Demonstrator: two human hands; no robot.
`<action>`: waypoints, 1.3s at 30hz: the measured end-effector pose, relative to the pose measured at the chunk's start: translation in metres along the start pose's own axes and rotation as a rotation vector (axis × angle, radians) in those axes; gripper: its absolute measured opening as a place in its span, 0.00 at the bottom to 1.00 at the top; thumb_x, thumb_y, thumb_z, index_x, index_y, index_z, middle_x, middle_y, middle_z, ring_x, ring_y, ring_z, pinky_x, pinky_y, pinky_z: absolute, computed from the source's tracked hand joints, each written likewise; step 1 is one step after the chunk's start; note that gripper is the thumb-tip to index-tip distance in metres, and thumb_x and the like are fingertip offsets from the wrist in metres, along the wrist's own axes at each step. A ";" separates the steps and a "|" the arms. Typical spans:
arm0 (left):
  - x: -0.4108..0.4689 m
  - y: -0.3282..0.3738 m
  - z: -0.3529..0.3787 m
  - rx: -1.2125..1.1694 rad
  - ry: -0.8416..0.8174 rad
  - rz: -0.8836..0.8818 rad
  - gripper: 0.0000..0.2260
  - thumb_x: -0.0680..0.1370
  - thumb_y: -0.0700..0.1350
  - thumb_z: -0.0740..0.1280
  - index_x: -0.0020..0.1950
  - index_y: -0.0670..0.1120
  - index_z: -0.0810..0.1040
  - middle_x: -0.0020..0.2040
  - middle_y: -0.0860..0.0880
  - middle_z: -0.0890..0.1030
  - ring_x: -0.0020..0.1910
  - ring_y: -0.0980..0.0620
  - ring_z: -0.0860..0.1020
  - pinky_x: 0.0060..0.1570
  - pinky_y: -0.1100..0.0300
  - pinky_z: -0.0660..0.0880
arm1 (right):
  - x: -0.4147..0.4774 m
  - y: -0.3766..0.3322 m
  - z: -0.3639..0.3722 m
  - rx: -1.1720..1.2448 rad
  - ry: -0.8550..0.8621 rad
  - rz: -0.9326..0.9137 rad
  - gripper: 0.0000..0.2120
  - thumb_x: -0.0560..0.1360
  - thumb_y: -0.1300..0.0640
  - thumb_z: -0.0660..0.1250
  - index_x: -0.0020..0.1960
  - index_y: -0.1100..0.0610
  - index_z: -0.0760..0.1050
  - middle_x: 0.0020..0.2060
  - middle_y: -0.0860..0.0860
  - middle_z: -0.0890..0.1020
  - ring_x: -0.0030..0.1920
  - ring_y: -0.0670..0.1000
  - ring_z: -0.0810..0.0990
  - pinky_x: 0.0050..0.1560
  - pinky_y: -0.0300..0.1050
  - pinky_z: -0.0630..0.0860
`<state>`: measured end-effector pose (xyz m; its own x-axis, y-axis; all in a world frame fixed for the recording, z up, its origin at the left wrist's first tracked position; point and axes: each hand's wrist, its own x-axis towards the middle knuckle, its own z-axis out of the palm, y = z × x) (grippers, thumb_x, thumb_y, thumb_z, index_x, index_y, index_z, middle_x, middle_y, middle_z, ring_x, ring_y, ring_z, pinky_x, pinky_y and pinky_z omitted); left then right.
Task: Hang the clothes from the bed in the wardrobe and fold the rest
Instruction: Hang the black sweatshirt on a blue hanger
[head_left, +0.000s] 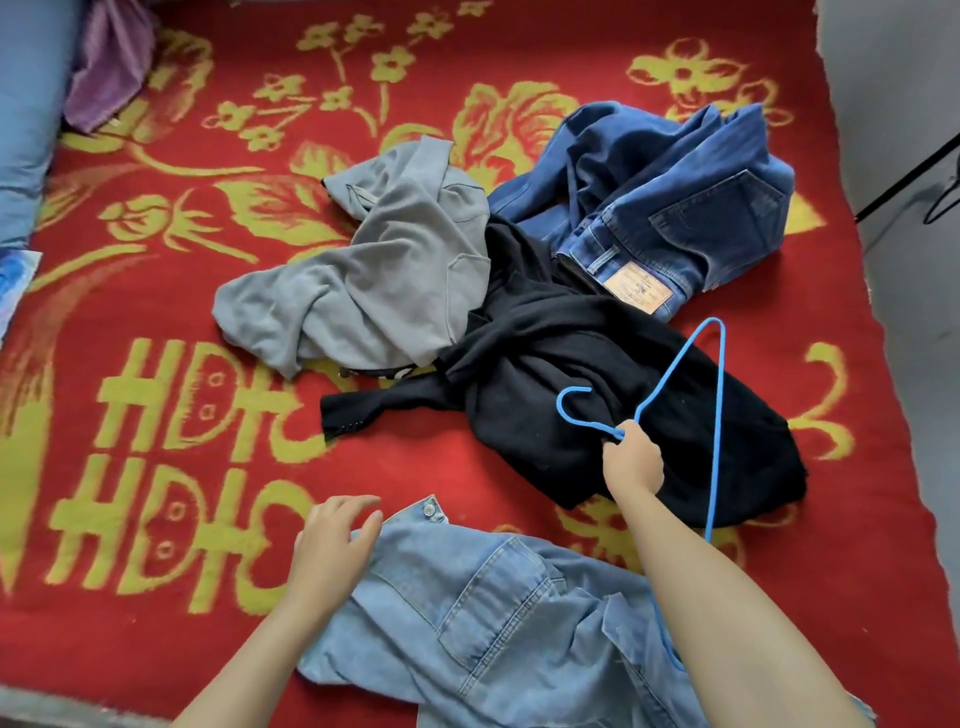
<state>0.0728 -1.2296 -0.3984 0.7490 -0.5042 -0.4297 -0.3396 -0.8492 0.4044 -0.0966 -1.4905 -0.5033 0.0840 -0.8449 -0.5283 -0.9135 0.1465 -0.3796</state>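
Bed surface: a red blanket (431, 462) with yellow flowers and lettering fills most of the frame.

Clothes, four items, all on the blanket:
- Denim shirt (493, 597), light blue, crumpled, at lower centre, chest pocket facing up, a snap button showing at its upper corner.
- Black garment (545, 353), spread across the centre and right of centre, one cuff reaching left.
- Grey top (384, 275), bunched, left of centre, its right edge overlapping the black garment.
- Jeans (675, 208), dark blue, heaped at upper right, leather waistband patch visible, touching the black garment.

Hanger (719, 384): blue wire, held above the black garment at right of centre. The hook points left; the lower end passes behind the right forearm.

Right hand (631, 457): fingers curled round the neck of the hanger, just below the hook.

Left hand (332, 551): lower centre-left, palm down, fingers relaxed and slightly spread, lying on the left edge of the denim shirt. It grips nothing.

Other items: a purple cloth (109, 62) at upper left and a blue pillow (26, 130) along the left edge.
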 end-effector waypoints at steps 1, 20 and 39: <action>-0.001 -0.001 0.001 -0.002 -0.007 -0.006 0.10 0.79 0.43 0.63 0.59 0.45 0.79 0.58 0.48 0.77 0.61 0.48 0.69 0.62 0.52 0.65 | 0.000 0.002 -0.001 0.014 0.019 0.012 0.02 0.78 0.62 0.60 0.47 0.55 0.70 0.43 0.56 0.80 0.40 0.56 0.75 0.38 0.45 0.70; -0.076 0.053 -0.017 0.113 -0.133 0.336 0.24 0.77 0.54 0.65 0.72 0.51 0.66 0.65 0.50 0.71 0.66 0.50 0.65 0.62 0.57 0.64 | -0.157 -0.013 -0.216 0.268 0.241 -0.519 0.07 0.68 0.66 0.72 0.36 0.64 0.74 0.30 0.56 0.73 0.35 0.55 0.70 0.35 0.45 0.59; -0.118 0.037 -0.177 -0.685 -0.140 0.794 0.07 0.72 0.31 0.69 0.40 0.42 0.78 0.32 0.55 0.76 0.34 0.61 0.73 0.37 0.63 0.70 | -0.362 -0.096 -0.323 0.816 0.338 -0.747 0.14 0.70 0.67 0.71 0.32 0.53 0.73 0.21 0.43 0.76 0.23 0.40 0.74 0.28 0.32 0.71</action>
<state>0.0730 -1.1735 -0.1899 0.3659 -0.9267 0.0858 -0.2766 -0.0202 0.9608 -0.1679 -1.3649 -0.0303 0.2713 -0.9375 0.2179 -0.1422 -0.2630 -0.9543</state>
